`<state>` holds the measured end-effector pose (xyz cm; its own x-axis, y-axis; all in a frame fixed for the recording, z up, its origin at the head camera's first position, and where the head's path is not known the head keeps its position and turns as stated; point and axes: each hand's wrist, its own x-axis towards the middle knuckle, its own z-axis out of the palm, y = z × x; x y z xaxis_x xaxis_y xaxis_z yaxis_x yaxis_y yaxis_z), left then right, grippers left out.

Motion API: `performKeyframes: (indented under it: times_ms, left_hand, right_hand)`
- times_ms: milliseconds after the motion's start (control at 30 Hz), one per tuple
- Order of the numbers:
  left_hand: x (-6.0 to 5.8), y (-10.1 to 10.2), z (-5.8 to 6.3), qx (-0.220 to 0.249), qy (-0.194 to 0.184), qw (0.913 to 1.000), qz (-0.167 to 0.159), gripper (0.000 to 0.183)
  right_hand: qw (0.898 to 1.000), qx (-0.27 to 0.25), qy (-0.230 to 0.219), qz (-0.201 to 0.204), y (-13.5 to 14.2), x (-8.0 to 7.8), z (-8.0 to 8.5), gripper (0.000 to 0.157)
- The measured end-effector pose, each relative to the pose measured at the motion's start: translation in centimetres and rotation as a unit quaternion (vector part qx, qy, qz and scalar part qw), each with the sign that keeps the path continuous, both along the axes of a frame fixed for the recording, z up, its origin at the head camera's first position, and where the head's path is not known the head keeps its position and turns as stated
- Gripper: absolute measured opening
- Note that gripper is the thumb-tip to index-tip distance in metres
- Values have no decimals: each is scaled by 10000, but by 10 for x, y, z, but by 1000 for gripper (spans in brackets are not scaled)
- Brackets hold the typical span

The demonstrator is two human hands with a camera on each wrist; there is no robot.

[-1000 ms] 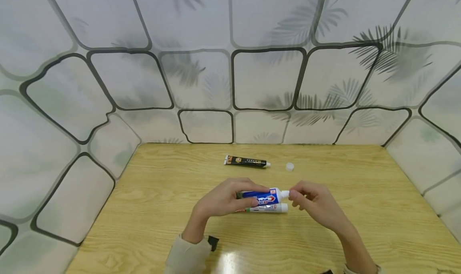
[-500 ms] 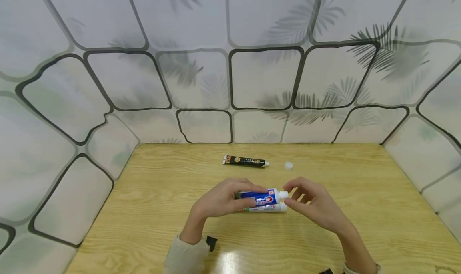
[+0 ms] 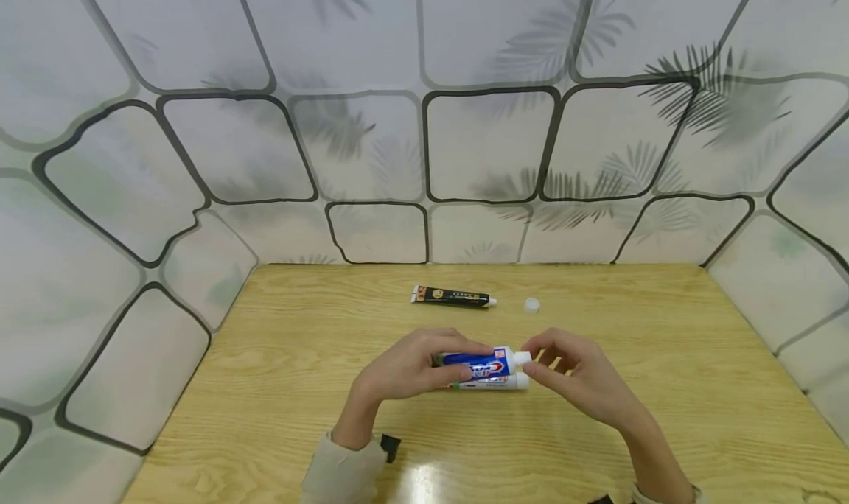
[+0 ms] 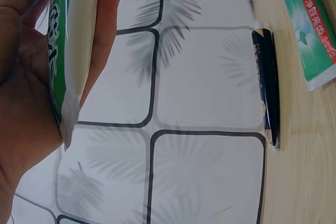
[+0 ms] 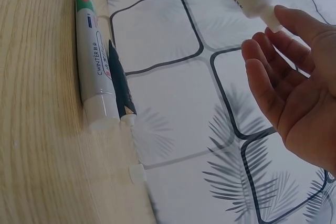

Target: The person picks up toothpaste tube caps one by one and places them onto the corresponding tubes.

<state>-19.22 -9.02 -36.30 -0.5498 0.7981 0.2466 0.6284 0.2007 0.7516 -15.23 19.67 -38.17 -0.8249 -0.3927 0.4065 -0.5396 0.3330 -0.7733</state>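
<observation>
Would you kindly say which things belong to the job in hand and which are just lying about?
Seemingly in use:
blue-labelled toothpaste tube, in left hand
its white cap, pinched by right hand

Lying about:
black toothpaste tube
green-and-white toothpaste tube
loose round cap

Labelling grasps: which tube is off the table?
The blue-and-white tube, in the left hand; the black tube and CWINTER tube lie on the table.

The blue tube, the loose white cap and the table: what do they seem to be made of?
The blue tube looks like soft plastic laminate, slightly glossy: its printed skin flattens at the end.
The loose white cap is probably plastic: pale, round, moulded-looking; too small to judge finish.
The table may be wood or wood-look laminate, satin: grain and a bright reflection show.
</observation>
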Motion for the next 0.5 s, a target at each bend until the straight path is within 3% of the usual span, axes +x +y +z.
performKeyframes:
  times_ms: [233,500]
  left_hand:
    - [1,0,1,4,2,10000,26,37]
    - [2,0,1,5,14,10000,28,36]
  right_hand:
    - [9998,-10,-128,-145,-2,0,-1,18]
    - [9993,-178,-324,-25,-4,-1,-3,15]
